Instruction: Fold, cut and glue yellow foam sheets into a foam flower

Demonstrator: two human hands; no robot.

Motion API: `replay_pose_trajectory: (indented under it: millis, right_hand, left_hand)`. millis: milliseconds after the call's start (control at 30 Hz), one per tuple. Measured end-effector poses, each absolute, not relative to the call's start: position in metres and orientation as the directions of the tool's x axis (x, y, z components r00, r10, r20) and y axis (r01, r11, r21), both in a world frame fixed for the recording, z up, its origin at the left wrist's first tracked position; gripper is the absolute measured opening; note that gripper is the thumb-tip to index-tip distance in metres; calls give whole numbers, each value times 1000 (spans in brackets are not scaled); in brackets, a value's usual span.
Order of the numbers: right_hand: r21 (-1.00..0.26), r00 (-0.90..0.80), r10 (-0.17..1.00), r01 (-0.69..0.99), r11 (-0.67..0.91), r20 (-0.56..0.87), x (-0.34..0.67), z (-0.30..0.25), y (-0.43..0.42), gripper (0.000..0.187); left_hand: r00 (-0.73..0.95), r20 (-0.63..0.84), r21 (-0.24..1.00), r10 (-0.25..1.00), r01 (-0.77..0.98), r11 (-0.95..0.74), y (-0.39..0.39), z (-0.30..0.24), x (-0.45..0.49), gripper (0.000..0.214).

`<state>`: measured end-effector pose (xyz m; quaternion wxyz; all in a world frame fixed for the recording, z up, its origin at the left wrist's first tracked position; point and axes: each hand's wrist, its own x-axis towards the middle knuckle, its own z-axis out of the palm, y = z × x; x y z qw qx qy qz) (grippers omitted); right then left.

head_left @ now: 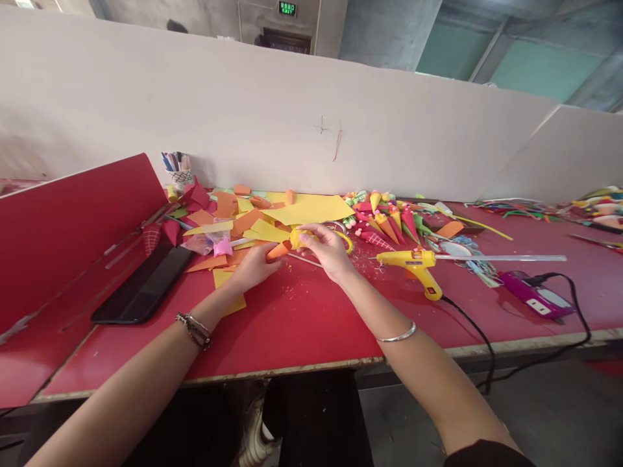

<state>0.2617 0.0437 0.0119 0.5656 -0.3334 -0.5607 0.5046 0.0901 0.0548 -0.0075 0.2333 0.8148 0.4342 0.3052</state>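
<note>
My left hand (254, 267) is closed around a small orange cone (279, 251) above the red table (292, 324). At the cone's wide end sits a yellow lump (296, 238), and the fingers of my right hand (328, 254) are closed on it. Whether the lump is fixed to the cone or only pressed against it, I cannot tell. Just behind both hands lie yellow sheets (311, 209) and orange pieces (246, 222). A bright pink lump (222, 248) on clear plastic is left of my left hand.
A yellow glue gun (409, 261) with a long glue stick lies to the right, its cord running over the table edge. Finished small cones (389, 224) are heaped behind it. A purple power strip (538, 295), a black phone (143, 285) and a pen cup (180, 174) also lie around.
</note>
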Motion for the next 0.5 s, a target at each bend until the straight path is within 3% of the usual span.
replay_pose_trajectory:
  millis: [233, 500]
  right_hand:
    - [-913, -11, 919, -120, 390, 394, 254, 12, 39, 24]
    - [-909, -75, 906, -15, 416, 416, 252, 10, 36, 22]
  left_hand:
    - [407, 301, 690, 863, 532, -491, 53, -10, 94, 23]
    - [382, 293, 726, 876, 508, -464, 53, -10, 94, 19]
